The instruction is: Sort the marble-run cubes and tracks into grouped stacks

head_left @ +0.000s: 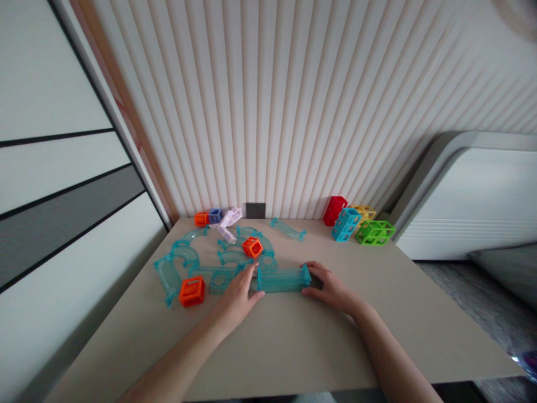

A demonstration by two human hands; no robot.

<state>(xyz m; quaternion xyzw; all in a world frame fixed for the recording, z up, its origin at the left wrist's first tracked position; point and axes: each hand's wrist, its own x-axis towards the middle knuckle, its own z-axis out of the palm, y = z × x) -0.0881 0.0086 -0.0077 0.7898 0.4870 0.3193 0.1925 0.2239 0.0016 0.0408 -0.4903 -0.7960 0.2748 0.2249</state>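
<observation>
A straight clear teal track piece [282, 279] lies flat on the beige table [293, 341]. My left hand [237, 298] grips its left end with thumb and fingers. My right hand [331, 286] holds its right end. Just left of it sit several more teal curved track pieces [184, 254] and a teal square frame [218, 280]. An orange cube frame [192, 291] stands near my left hand. Another orange cube [252, 247] rests on the curved tracks.
Against the ribbed wall stand a red frame block [334, 210], a blue one [346, 224], a yellow one [364, 212] and a green one [375, 232]. Small orange [201, 219], blue [215, 215] and lilac [230, 223] pieces lie at the back left. A wall socket [255, 210] sits behind.
</observation>
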